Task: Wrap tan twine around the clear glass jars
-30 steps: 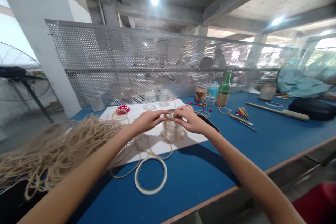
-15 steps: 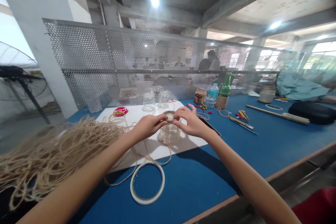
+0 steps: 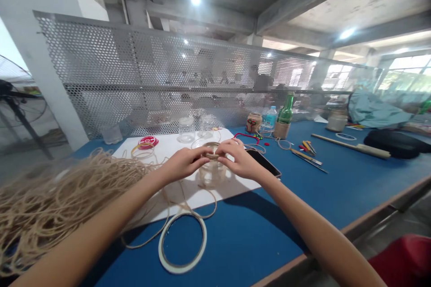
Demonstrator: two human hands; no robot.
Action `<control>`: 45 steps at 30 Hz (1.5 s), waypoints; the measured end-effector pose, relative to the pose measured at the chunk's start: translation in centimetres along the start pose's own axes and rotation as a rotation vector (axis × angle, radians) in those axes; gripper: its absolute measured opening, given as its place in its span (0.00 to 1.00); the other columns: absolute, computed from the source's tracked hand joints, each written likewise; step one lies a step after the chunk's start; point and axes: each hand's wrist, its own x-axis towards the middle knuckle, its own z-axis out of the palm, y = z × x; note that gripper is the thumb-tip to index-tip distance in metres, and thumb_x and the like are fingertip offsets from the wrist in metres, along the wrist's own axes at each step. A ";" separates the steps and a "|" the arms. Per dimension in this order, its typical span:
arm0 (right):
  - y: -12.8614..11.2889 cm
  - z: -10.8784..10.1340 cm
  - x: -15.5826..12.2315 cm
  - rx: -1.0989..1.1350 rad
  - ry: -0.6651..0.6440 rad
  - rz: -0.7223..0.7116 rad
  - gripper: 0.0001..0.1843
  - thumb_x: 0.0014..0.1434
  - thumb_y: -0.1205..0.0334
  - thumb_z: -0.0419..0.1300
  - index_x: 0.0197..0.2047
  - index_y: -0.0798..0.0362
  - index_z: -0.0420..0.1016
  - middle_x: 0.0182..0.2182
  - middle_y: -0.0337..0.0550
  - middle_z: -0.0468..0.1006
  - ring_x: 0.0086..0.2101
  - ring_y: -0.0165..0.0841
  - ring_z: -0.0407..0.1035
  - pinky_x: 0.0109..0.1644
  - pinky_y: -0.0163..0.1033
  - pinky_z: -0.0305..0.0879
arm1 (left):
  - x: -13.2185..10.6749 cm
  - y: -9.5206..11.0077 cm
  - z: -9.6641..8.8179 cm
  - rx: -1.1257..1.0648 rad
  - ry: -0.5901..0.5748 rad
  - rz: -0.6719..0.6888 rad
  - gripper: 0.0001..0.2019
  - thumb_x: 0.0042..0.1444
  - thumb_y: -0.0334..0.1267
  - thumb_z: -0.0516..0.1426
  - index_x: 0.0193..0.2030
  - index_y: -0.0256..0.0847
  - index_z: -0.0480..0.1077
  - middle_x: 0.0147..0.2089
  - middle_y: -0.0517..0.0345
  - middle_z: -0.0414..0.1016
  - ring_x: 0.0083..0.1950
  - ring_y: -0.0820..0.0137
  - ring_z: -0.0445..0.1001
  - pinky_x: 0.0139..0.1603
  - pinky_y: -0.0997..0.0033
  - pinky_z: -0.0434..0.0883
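Observation:
A clear glass jar (image 3: 211, 174) stands on a white board (image 3: 175, 148) on the blue table. Both my hands meet at its neck. My left hand (image 3: 182, 163) pinches jute twine against the jar's rim from the left. My right hand (image 3: 237, 159) pinches the same twine at the rim from the right. Loose twine (image 3: 188, 208) trails from the jar down across the board. A big tangled heap of jute twine (image 3: 57, 197) lies to the left.
A white ring (image 3: 182, 243) lies on the blue table (image 3: 303, 197) in front of the board. A dark phone (image 3: 264, 162) sits by my right wrist. Empty jars (image 3: 186, 129), a red tape roll (image 3: 148, 142), a green bottle (image 3: 285, 112), tools (image 3: 308, 154) and a perforated metal screen (image 3: 168, 71) stand behind.
The view has swung a little to the right, so everything sits further left in frame. My hands stay pinched at the jar's rim, fingers shifting slightly closer together.

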 end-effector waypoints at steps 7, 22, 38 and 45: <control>0.0 -0.4 -0.1 -0.022 -0.014 -0.012 0.05 0.60 0.63 0.52 0.34 0.51 0.67 0.33 0.39 0.73 0.41 0.33 0.63 0.56 0.49 0.44 | -0.2 -0.1 -0.4 0.064 0.048 0.031 0.15 0.60 0.41 0.48 0.52 0.41 0.66 0.21 0.64 0.68 0.21 0.77 0.63 0.27 0.77 0.60; -0.2 0.1 -0.4 -0.185 0.064 -0.062 0.09 0.60 0.59 0.51 0.42 0.48 0.70 0.38 0.40 0.76 0.49 0.37 0.59 0.59 0.54 0.30 | 0.2 0.3 0.6 0.041 0.099 -0.020 0.12 0.60 0.41 0.49 0.44 0.40 0.70 0.27 0.60 0.74 0.24 0.75 0.68 0.28 0.78 0.61; -0.7 0.6 0.0 -0.059 0.028 0.010 0.05 0.59 0.64 0.51 0.36 0.50 0.67 0.35 0.40 0.74 0.45 0.35 0.62 0.58 0.52 0.38 | 0.3 0.3 -0.6 -0.001 -0.020 0.001 0.18 0.59 0.41 0.49 0.55 0.40 0.63 0.23 0.64 0.70 0.22 0.76 0.65 0.26 0.77 0.59; -0.2 -0.5 -0.1 -0.068 -0.022 -0.027 0.04 0.59 0.66 0.51 0.36 0.50 0.66 0.32 0.39 0.71 0.44 0.34 0.62 0.58 0.53 0.38 | 0.1 0.3 -0.3 -0.020 -0.007 -0.002 0.17 0.60 0.41 0.48 0.53 0.41 0.65 0.21 0.65 0.68 0.20 0.77 0.62 0.26 0.78 0.58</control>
